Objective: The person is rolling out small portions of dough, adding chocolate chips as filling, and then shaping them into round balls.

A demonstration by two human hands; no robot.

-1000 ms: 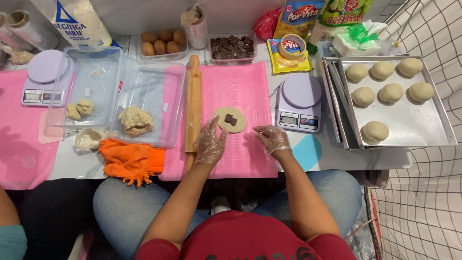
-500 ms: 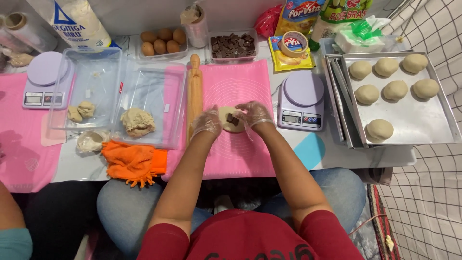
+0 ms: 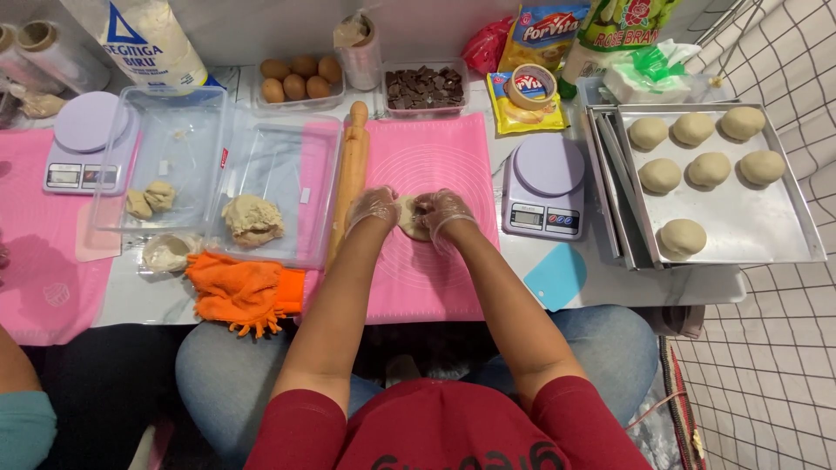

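Here the left hand (image 3: 374,207) and right hand (image 3: 442,211), both gloved, curl half-closed around a small dough round (image 3: 409,218) on the pink mat (image 3: 435,270), just right of the rolling pin (image 3: 350,174). The dough looks soft, light and easily torn, best pinched at its rim. It is roughly round, with no clear long axis.

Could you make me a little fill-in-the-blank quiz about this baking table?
1. Both gloved hands, left hand and right hand, hold a round piece of pale ____ over the pink silicone mat.
2. The shiny metal tray carries ____ dough balls.
3. The wooden rolling pin lies ____ of the hands.

Missing words: dough; seven; left
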